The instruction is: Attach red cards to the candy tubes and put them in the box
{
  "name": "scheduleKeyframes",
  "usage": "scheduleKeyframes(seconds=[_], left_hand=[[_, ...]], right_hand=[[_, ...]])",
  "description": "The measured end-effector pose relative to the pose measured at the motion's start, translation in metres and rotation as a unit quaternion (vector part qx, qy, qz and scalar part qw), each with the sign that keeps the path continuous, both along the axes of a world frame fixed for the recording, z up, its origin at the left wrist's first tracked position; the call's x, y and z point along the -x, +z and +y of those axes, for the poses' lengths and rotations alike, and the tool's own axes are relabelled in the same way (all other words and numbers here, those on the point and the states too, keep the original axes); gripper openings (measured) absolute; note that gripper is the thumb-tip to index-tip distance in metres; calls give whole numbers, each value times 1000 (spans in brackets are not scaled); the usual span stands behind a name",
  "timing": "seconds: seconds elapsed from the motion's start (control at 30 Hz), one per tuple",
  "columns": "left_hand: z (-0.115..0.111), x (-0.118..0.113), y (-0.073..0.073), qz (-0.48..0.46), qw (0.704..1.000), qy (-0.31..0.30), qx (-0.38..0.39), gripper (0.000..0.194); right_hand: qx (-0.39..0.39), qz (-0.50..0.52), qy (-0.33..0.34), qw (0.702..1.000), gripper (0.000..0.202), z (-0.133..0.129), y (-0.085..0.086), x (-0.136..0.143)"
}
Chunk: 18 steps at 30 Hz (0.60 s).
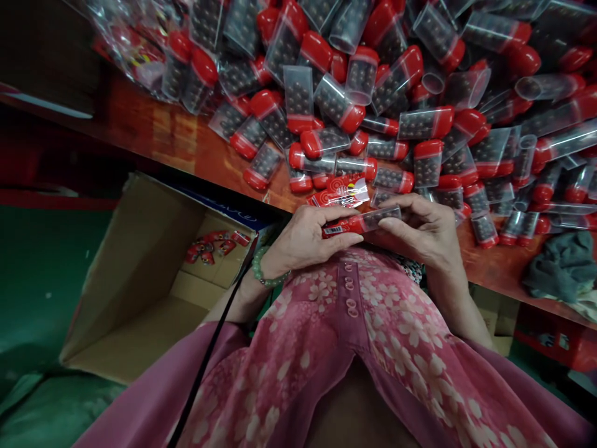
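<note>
Between both hands, close to my body at the table's edge, lies a clear plastic tube (380,218) of dark pellets, its red end wrapped in a printed red label with a barcode. Fingers and thumb of my left hand (310,239) grip the red end. My right hand (422,227) pinches the clear end. Just beyond the tube, a shiny red printed wrapper (342,191) rests on the table. Many similar red-capped tubes (426,165) are heaped on the table past my hands.
The reddish wooden table (196,146) spans the view. At its left end lie clear plastic wrappers (140,53). Below left stands an open cardboard box (135,298) with several small red labelled pieces (209,246) inside. A dark cloth (559,264) sits at the right edge.
</note>
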<state>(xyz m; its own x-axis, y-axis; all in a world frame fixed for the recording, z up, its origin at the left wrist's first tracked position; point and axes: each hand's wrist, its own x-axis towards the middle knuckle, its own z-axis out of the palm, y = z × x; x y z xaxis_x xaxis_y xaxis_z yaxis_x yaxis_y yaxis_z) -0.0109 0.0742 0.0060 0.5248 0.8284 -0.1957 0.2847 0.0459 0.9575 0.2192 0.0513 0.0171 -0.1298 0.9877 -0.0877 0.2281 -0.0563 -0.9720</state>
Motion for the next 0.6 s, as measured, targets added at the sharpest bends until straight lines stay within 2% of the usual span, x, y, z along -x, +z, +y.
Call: scheduleKeyframes(seconds=[0.07,0.17,0.23,0.33,0.4,0.47,0.57,0.6], left_hand=[[0,0,0,16,999,7,-34,36],[-1,-4,2,43,997,-17,-60,31],[-2,-7,4,59,995,-37,-67,30],[-5,-10,6,68,995,-48,-61,31],[-6,-9,6,48,998,-19,-33,32],[-8,-4,5,-12,999,44,11,39],[-12,2,-2,-172,973,137,72,71],[-14,2,-5,-219,960,154,87,76]], right_hand=[[-48,-48,14,998,14,-1,4,1],[-92,-92,38,991,14,-3,8,1],[-94,-103,49,989,16,-4,9,1],[-56,-86,57,993,18,-3,6,-1],[-18,-43,29,998,20,-3,3,-1],[15,10,-22,1000,24,-4,-2,1],[71,98,-85,989,32,-6,-8,6],[92,131,-95,983,34,-7,-10,9]])
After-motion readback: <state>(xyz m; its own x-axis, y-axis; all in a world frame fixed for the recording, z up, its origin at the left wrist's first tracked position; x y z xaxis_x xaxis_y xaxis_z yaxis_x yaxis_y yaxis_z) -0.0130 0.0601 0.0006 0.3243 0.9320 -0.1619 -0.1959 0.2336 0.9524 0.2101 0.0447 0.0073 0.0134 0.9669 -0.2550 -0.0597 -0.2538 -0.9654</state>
